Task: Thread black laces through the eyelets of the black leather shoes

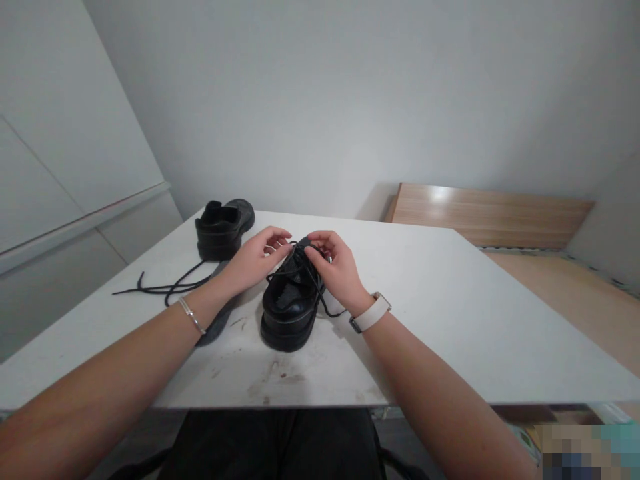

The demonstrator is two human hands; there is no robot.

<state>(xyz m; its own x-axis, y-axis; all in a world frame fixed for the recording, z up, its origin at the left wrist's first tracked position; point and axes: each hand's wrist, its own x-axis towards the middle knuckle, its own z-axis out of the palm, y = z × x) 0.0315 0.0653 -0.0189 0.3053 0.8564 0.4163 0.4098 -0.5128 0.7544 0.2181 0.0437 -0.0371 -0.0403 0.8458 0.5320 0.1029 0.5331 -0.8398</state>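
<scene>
A black leather shoe [287, 312] stands upright on the white table [425, 313], its heel towards me. Both of my hands are at the top of its lacing. My left hand [264, 257], with curled fingers, pinches the black shoelace [281, 273] from the left side. On the right side, my right hand [339, 268] pinches the lace between thumb and fingers. One lace end hangs down beside the shoe below my right hand. The shoe's toe is hidden behind the hands and the tongue.
A second black shoe [219, 235] stands at the back left. A loose black lace [175, 288] lies in front of it. A grey insole [216, 328] is partly under my left forearm. Dirt smudges mark the front of the table. A wooden headboard [490, 213] stands behind right.
</scene>
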